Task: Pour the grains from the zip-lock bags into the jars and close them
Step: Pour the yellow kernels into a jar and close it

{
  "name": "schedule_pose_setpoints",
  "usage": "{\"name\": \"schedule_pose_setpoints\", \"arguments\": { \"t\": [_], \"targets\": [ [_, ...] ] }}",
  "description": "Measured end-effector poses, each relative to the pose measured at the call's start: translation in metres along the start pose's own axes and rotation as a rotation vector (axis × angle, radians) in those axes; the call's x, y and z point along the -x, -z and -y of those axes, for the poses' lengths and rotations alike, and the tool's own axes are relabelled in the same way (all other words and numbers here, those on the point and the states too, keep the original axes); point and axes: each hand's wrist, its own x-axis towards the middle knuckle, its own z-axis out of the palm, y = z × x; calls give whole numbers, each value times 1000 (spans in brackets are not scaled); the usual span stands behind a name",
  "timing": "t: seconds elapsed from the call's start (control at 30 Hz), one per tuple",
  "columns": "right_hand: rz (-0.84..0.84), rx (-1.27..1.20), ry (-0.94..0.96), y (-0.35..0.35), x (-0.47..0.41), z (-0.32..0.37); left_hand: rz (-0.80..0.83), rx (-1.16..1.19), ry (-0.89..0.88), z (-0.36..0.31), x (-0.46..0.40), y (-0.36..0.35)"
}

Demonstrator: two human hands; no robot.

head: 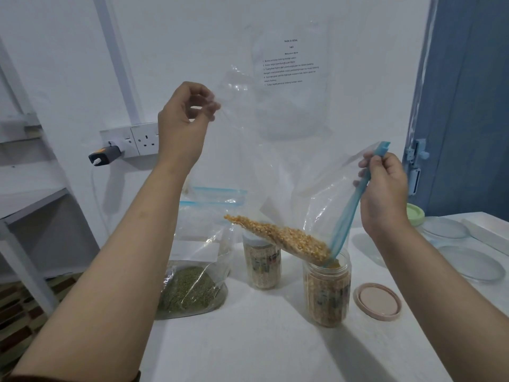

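Observation:
A large clear zip-lock bag (pixel 275 172) is held tilted above the table. My left hand (pixel 184 119) pinches its upper bottom corner high up. My right hand (pixel 384 188) grips its blue zip strip. Yellow corn kernels (pixel 286 237) lie along the bag's lower fold and run into an open clear jar (pixel 327 293), which is mostly full. Its pink lid (pixel 378 300) lies flat on the table to the right. Behind it stands a second jar (pixel 263 264) of pale grains with a lid on. A zip-lock bag of green beans (pixel 190 288) slumps at the left.
The white table (pixel 248 340) carries glass dishes (pixel 468 263) and a green-lidded jar (pixel 416 213) at the right. A wall socket with a charger (pixel 104 155) sits left, near a white shelf (pixel 33 199). A printed sheet (pixel 289 62) hangs on the wall; a blue door (pixel 468 106) is right.

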Motion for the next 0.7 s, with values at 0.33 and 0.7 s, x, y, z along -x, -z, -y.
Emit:
{"name": "schedule_pose_setpoints", "arguments": {
  "t": [0.33,0.7],
  "targets": [
    [-38,1,-25,3,-2,1,-12,11,-13,-3,-6,-4],
    [-80,-8,-40,8,-3,-4,1,37,-30,-2,-12,-5]
  ]
}}
